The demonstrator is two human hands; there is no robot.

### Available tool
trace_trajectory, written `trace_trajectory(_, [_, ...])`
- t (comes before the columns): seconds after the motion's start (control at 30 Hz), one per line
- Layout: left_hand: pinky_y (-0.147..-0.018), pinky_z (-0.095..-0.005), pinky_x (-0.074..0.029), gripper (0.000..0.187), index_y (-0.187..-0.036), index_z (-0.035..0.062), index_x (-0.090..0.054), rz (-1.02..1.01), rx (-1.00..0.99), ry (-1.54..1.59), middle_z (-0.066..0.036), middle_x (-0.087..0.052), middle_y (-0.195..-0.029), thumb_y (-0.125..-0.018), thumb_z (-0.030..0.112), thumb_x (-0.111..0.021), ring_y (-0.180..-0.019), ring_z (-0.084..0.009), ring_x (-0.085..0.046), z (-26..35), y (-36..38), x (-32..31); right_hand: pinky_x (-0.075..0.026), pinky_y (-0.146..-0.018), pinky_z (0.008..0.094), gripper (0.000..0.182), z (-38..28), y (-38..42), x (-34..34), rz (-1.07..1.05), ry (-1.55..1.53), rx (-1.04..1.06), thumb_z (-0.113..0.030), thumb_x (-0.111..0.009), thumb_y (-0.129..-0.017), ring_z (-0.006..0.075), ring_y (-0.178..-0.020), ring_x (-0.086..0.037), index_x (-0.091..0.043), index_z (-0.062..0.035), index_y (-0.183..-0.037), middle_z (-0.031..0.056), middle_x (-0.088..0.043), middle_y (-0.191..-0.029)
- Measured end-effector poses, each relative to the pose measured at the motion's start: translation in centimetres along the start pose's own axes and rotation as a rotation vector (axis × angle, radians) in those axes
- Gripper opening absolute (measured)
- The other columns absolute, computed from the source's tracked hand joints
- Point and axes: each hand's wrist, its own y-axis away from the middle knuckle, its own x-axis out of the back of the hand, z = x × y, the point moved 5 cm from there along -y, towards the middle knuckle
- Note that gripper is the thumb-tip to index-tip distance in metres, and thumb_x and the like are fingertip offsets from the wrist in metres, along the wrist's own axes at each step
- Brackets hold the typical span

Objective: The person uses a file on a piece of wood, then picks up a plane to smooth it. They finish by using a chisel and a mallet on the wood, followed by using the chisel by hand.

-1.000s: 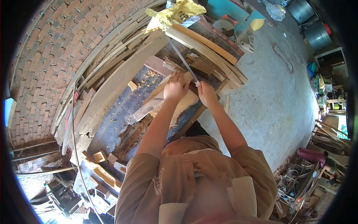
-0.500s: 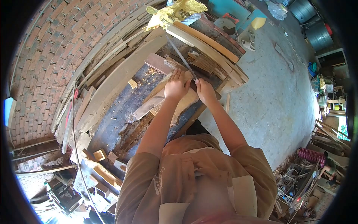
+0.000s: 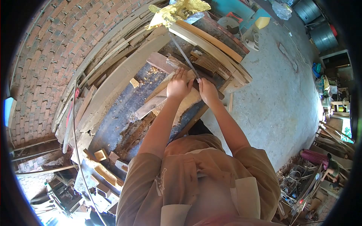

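Note:
My right hand (image 3: 208, 91) is closed around the near end of a long narrow metal strip (image 3: 182, 52), which slants away over the bench towards the upper left. The grip hides what that end looks like. Close to its left, my left hand (image 3: 178, 86) lies on a pale wooden board (image 3: 191, 98), fingers stretched forward and the thumb near my right hand. A shorter flat piece of wood (image 3: 149, 107) rests to the left of that board. Just beyond my left fingers sits a reddish wooden block (image 3: 160, 62).
Long planks (image 3: 126, 62) are stacked along the brick wall (image 3: 56, 56). More boards (image 3: 211, 43) lie beyond my hands, beside a yellow bag (image 3: 179, 13). Wood chips and a small offcut (image 3: 134, 83) are on the dark bench top (image 3: 124, 100). Concrete floor (image 3: 260, 101) stretches to the right.

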Motion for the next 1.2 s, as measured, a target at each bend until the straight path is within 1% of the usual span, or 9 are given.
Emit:
trace_trajectory(0.13, [-0.091,-0.0355,-0.04,0.041,-0.104,-0.0019,-0.055,-0.001,0.001,-0.001,-0.018,-0.054,-0.112,-0.077,0.03,-0.056,-0.111,-0.0284,-0.048,0.0,0.0,-0.1,-0.043,-0.06,0.0463,0.027,-0.2,0.0,0.1,-0.003,0.025,-0.01,-0.025,-0.035,-0.091,0.038,-0.068,-0.054,-0.046,-0.0029,-0.08,0.0186,-0.056,-0.072])
trace_trajectory(0.2, [-0.088,-0.0351,-0.043,0.041,-0.104,-0.0016,-0.055,0.042,-0.021,-0.032,-0.017,-0.056,-0.109,-0.075,0.028,-0.059,-0.108,-0.028,-0.05,0.1,0.0,0.1,-0.044,-0.06,0.0461,0.027,-0.3,0.0,0.2,-0.012,0.032,-0.015,-0.025,-0.035,-0.091,0.0378,-0.067,-0.055,-0.046,-0.0033,-0.081,0.0183,-0.056,-0.072])
trace_trajectory(0.63, [-0.089,-0.0345,-0.042,0.042,-0.106,-0.0008,-0.054,0.014,0.001,-0.035,-0.017,-0.054,-0.112,-0.077,0.029,-0.058,-0.11,-0.0274,-0.049,0.0,0.0,0.1,-0.045,-0.057,0.045,0.026,-0.9,-0.1,0.6,-0.052,0.136,-0.014,-0.026,-0.036,-0.09,0.036,-0.064,-0.056,-0.047,-0.0044,-0.081,0.0164,-0.057,-0.071])
trace_trajectory(0.7, [-0.09,-0.0342,-0.041,0.042,-0.107,-0.0003,-0.054,-0.003,-0.005,-0.044,-0.017,-0.053,-0.114,-0.078,0.029,-0.057,-0.111,-0.0266,-0.048,0.0,0.0,0.0,-0.043,-0.059,0.0467,0.024,-1.0,0.0,0.7,-0.088,0.14,-0.056,-0.023,-0.036,-0.09,0.0383,-0.068,-0.055,-0.047,-0.0036,-0.082,0.0191,-0.057,-0.072])
trace_trajectory(0.83, [-0.09,-0.034,-0.041,0.042,-0.108,-0.0004,-0.054,-0.016,-0.009,-0.048,-0.017,-0.052,-0.115,-0.079,0.03,-0.056,-0.112,-0.0261,-0.047,0.0,-0.1,-0.1,-0.044,-0.059,0.0466,0.023,-1.3,0.1,0.8,-0.088,0.154,-0.068,-0.023,-0.037,-0.09,0.038,-0.067,-0.055,-0.046,-0.0037,-0.082,0.019,-0.057,-0.072])
trace_trajectory(0.9, [-0.09,-0.0339,-0.041,0.042,-0.108,-0.0005,-0.053,-0.025,0.001,-0.039,-0.016,-0.052,-0.116,-0.079,0.03,-0.056,-0.112,-0.0258,-0.046,0.0,-0.1,-0.1,-0.046,-0.053,0.0443,0.025,-1.1,0.1,0.7,-0.055,0.209,-0.024,-0.026,-0.037,-0.09,0.0345,-0.061,-0.057,-0.046,-0.0048,-0.081,0.0152,-0.057,-0.068])
trace_trajectory(1.03, [-0.091,-0.0339,-0.041,0.043,-0.108,-0.0006,-0.053,-0.014,-0.005,-0.033,-0.016,-0.052,-0.116,-0.079,0.031,-0.056,-0.113,-0.0254,-0.046,0.0,-0.1,0.0,-0.047,-0.052,0.0435,0.024,-0.5,0.9,0.5,-0.042,0.22,-0.006,-0.025,-0.038,-0.089,0.0343,-0.06,-0.058,-0.046,-0.0052,-0.08,0.0148,-0.057,-0.066])
trace_trajectory(1.1, [-0.09,-0.0338,-0.041,0.043,-0.108,-0.0009,-0.053,-0.008,-0.058,-0.045,-0.016,-0.052,-0.116,-0.079,0.031,-0.056,-0.113,-0.0253,-0.046,0.2,-0.1,0.1,-0.047,-0.051,0.0428,0.022,-0.3,1.2,0.6,-0.023,0.227,0.008,-0.025,-0.039,-0.089,0.0339,-0.059,-0.058,-0.046,-0.0058,-0.079,0.0146,-0.057,-0.065])
trace_trajectory(1.2, [-0.09,-0.0337,-0.041,0.043,-0.108,-0.0011,-0.053,-0.024,-0.037,-0.041,-0.016,-0.052,-0.115,-0.079,0.031,-0.056,-0.113,-0.0252,-0.046,0.2,0.0,0.1,-0.047,-0.051,0.0427,0.022,-0.3,1.2,0.5,-0.024,0.245,-0.007,-0.024,-0.04,-0.089,0.0335,-0.059,-0.058,-0.045,-0.006,-0.079,0.0147,-0.056,-0.064])
